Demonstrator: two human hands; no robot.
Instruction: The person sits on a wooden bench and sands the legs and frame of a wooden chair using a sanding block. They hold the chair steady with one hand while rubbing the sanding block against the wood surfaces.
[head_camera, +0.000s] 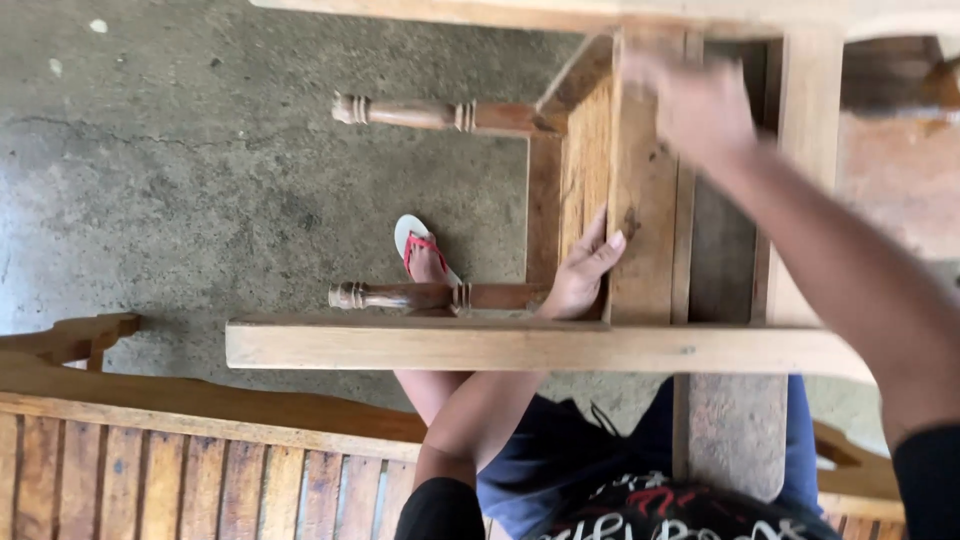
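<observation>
Four fingers of our left hand (583, 272) lie spread and flat against the bare wooden board (640, 190) that forms the middle panel of the unfinished wooden furniture frame (540, 347), with the thumb tucked underneath the board's near edge, so the hand presses the board rather than wrapping round it. Our right hand (700, 105) rests on the far end of the same board, at the top of the frame; it is blurred, and we cannot tell whether its fingers are apart or closed on the wood. The board lies inside the frame, between the pale front rail that crosses near us and the rail at the far side. Two turned wooden legs (440, 115) stick out from the frame's left side, one near the far rail and one just beyond the front rail, close to our left wrist. Below the frame, between those two legs, our foot in a white flip-flop with red straps (424, 250) stands on the grey concrete floor (200, 170). Nearer to us than the front rail, on the left, lies a slatted wooden bench (180, 470), well apart from both hands.
</observation>
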